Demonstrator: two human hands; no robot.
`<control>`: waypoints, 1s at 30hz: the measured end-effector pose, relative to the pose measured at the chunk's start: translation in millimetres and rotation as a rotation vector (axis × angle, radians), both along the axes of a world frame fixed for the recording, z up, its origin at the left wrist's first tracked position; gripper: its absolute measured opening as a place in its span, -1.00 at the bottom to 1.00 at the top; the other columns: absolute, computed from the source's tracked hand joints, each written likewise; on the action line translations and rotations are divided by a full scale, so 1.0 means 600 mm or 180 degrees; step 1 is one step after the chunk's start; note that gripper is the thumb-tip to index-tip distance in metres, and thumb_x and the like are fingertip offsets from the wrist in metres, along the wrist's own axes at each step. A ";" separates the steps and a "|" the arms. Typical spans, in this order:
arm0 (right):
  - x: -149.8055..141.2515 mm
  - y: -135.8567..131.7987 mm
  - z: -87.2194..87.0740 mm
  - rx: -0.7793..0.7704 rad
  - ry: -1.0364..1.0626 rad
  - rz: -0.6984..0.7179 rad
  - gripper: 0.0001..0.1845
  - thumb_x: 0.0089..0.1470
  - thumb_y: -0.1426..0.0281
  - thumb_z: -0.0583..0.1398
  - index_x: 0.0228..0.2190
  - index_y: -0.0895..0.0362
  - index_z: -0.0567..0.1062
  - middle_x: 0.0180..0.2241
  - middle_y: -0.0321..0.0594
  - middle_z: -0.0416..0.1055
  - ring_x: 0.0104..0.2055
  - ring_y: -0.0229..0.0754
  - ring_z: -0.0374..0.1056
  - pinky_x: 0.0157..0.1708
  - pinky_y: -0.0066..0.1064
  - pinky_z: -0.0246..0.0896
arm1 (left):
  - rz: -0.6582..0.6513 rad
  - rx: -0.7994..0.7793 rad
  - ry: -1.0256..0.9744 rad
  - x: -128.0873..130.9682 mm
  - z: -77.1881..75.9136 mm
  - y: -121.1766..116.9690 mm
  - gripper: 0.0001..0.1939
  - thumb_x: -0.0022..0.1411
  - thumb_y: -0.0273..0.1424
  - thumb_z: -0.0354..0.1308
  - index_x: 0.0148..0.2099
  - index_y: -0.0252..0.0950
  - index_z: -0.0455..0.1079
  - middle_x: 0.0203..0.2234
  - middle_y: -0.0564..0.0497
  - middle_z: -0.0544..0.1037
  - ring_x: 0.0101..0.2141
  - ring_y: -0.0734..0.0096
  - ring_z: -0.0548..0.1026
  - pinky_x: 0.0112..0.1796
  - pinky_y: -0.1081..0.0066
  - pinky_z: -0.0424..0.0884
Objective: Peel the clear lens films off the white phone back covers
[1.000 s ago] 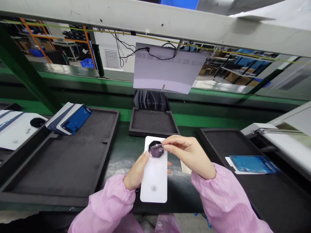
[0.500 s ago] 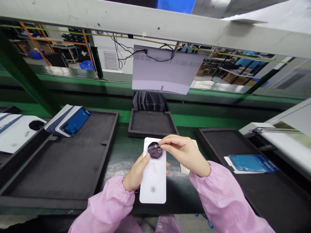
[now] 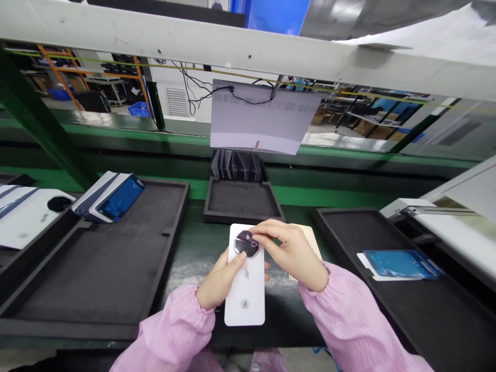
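My left hand (image 3: 221, 276) is wrapped round a white phone back cover (image 3: 245, 289), thumb on its front beside the camera area and fingertips showing past its right edge. The cover is upright in my view, with a dark octagonal camera window (image 3: 247, 245) near its top and a greyish round mark lower down. My right hand (image 3: 290, 250) comes in from the right, thumb and forefinger pinched at the window's upper right edge. Whatever is between those fingertips is too small to make out. A beige dotted sheet (image 3: 310, 240) lies partly hidden behind my right hand.
A black tray (image 3: 96, 279) at left carries a leaning stack of covers (image 3: 110, 196). Ahead, a smaller tray (image 3: 244, 201) has a row of dark panels (image 3: 236, 165). The right tray (image 3: 430, 315) bears a blue-filmed panel (image 3: 399, 263). A grey-white monitor back (image 3: 263, 119) hangs ahead.
My left thumb has slid up and right onto the camera window's lower edge. My right fingers have shifted slightly left, still pinched at the window. The view has tilted a little.
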State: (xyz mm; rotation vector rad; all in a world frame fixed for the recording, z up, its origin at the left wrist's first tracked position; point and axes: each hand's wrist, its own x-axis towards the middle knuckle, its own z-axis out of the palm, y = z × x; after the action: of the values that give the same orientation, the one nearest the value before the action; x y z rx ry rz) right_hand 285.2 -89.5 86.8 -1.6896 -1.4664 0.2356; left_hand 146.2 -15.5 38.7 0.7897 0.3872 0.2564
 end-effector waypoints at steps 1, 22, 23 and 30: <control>-0.004 0.000 -0.002 0.0068 -0.0268 -0.0099 -0.81 0.09 0.45 0.13 -0.28 0.11 0.53 -0.27 -0.13 0.45 -0.20 -0.10 0.37 -0.20 -0.21 0.34 | 0.0042 0.0048 0.0043 0.000 0.000 0.000 -0.48 0.16 -0.27 0.13 0.11 -0.36 0.13 -0.38 -0.18 0.59 -0.40 0.13 0.57 -0.36 0.27 0.43; 0.023 0.008 -0.104 0.0220 0.2183 -0.0357 -0.66 0.11 0.16 0.05 -0.25 0.17 0.38 -0.50 -0.28 0.36 -0.56 -0.31 0.26 -0.56 -0.47 0.20 | -0.0012 0.0702 0.0322 0.012 -0.022 0.005 -0.52 0.15 -0.21 0.13 0.04 -0.36 0.21 -0.30 -0.21 0.56 -0.35 0.19 0.55 -0.32 0.27 0.43; 0.024 0.002 -0.110 0.0363 0.2184 -0.0538 -0.63 0.13 0.16 0.02 -0.20 0.18 0.36 -0.43 -0.22 0.37 -0.49 -0.28 0.30 -0.51 -0.44 0.23 | 0.0042 0.0712 0.0359 0.013 -0.024 0.008 -0.51 0.15 -0.20 0.12 0.05 -0.36 0.21 -0.30 -0.21 0.56 -0.34 0.19 0.55 -0.30 0.26 0.43; 0.015 -0.081 -0.083 0.0283 0.1008 -0.0113 -0.35 -0.06 0.39 0.24 0.08 0.02 0.21 -0.05 -0.12 0.31 -0.13 -0.13 0.27 -0.25 -0.35 0.23 | -0.0521 0.3157 0.0587 0.005 -0.002 0.016 -0.59 0.21 -0.21 0.02 0.04 -0.29 0.33 -0.33 0.00 0.54 -0.35 0.36 0.46 -0.30 0.44 0.34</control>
State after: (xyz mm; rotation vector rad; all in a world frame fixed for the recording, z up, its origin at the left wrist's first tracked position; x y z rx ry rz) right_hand 294.3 -138.3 37.0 -1.5263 -1.1939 0.3939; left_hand 149.0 -6.2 37.7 1.8209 0.3567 0.2156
